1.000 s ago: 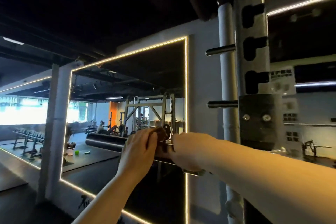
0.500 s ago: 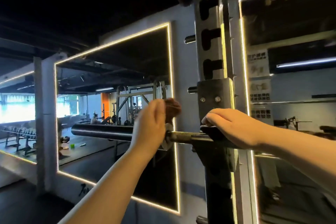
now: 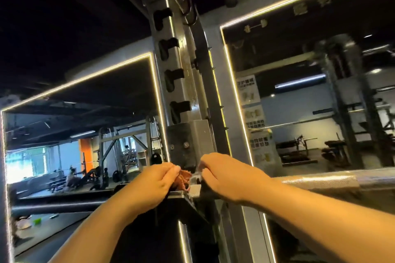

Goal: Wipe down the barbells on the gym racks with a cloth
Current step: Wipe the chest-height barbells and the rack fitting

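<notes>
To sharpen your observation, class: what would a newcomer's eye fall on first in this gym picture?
Two bare hands meet at centre: the left hand pinches a reddish-brown cloth, the right hand curls over the barbell running off right. Above them rises the notched steel rack upright, flanked by mirrors edged with glowing light strips.

The cloth (image 3: 183, 178) lies on the barbell (image 3: 320, 181) before the rack upright (image 3: 186, 92), between the left hand (image 3: 149, 183) and the right hand (image 3: 230, 177).
</notes>
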`<state>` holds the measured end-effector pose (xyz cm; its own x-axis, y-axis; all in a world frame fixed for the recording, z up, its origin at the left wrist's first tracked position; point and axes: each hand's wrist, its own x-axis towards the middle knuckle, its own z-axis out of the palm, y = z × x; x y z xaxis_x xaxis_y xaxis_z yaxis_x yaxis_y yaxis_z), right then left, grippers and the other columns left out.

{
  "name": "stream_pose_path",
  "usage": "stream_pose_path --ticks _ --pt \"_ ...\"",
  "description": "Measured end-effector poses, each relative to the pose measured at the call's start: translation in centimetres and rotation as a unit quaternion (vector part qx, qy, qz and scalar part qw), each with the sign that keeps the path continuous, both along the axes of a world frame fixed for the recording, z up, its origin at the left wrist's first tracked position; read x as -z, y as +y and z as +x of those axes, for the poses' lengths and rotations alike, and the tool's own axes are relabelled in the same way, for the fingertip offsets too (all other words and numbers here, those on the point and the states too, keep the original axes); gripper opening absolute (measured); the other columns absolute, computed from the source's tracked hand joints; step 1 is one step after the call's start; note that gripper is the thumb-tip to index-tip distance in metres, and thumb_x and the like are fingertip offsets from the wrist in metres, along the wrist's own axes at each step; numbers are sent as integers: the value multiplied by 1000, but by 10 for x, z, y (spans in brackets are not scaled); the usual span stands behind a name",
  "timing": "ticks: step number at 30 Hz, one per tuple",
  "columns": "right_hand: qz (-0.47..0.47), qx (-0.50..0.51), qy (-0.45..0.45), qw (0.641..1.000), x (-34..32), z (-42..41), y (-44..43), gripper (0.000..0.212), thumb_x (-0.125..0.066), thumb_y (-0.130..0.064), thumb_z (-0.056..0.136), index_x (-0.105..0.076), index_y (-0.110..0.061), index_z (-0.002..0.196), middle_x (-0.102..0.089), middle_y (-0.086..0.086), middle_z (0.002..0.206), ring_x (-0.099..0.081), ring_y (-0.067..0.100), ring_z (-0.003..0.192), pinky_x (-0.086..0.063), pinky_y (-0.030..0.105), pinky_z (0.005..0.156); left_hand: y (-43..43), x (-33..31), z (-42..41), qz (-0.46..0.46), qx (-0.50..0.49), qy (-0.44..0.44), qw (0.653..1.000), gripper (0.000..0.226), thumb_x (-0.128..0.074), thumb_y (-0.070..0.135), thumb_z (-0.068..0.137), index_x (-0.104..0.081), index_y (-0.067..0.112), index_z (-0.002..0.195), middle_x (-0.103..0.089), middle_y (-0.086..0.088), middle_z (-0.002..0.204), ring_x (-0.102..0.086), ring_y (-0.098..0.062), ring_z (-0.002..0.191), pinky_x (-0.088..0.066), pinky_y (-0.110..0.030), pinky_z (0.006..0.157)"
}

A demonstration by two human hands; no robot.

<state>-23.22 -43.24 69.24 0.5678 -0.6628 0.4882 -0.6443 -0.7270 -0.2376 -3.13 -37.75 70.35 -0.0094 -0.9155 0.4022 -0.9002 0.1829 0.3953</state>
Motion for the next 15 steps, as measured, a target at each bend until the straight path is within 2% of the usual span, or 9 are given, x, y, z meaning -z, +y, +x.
stream_pose_path --ticks 3,5,8,10,13,14,15 --pt "18 26 -73 997 -2 0 -8 25 -34 -25 105 -55 -12 111 -62 10 107 -62 32 99 -53 52 90 -6 -9 -30 -12 -12 -71 997 38 -36 42 109 -60 24 85 -62 5 83 -55 -7 75 -42 -24 68" --pt "16 31 -131 991 -3 -7 -10 27 -33 -23 105 -55 -11 112 -62 11 108 -62 33 100 -53 52 90 -10 -7 -53 -31 11 -114 993 36 -35 38 110 -60 24 87 -62 6 85 -57 -9 78 -45 -26 71" --pt "-3 49 -148 988 -5 -17 -10 26 -31 -24 105 -53 -10 108 -62 12 104 -62 33 98 -53 51 89 -14 6 -78 -62 39 -135 988 28 -32 31 109 -59 24 106 -65 5 101 -62 -15 93 -50 -38 87" --pt "-18 58 -82 995 -7 -25 -5 25 -34 -25 107 -52 -9 111 -59 14 108 -61 34 100 -53 49 88 -16 12 -78 -66 39 -141 987 25 -31 31 108 -56 28 111 -63 7 104 -61 -14 95 -50 -41 92" --pt "-94 65 110 987 -13 -45 0 31 -49 -28 105 -46 -9 129 -52 15 119 -57 33 107 -53 48 89 -12 13 -75 -73 -19 -267 961 24 -26 32 107 -46 32 121 -53 11 116 -59 -13 100 -50 -40 92" --pt "-105 70 148 981 -15 -55 2 34 -50 -30 104 -44 -11 132 -51 14 120 -56 33 107 -54 49 88 -13 14 -75 -90 -47 -301 948 30 -24 31 105 -44 31 127 -51 9 121 -59 -15 104 -51 -39 92" --pt "-116 82 176 974 -15 -66 1 35 -51 -32 104 -43 -12 132 -51 13 120 -56 32 106 -55 50 88 -13 16 -78 -110 -64 -300 945 34 -24 31 103 -44 29 131 -51 7 123 -60 -18 104 -51 -39 91"
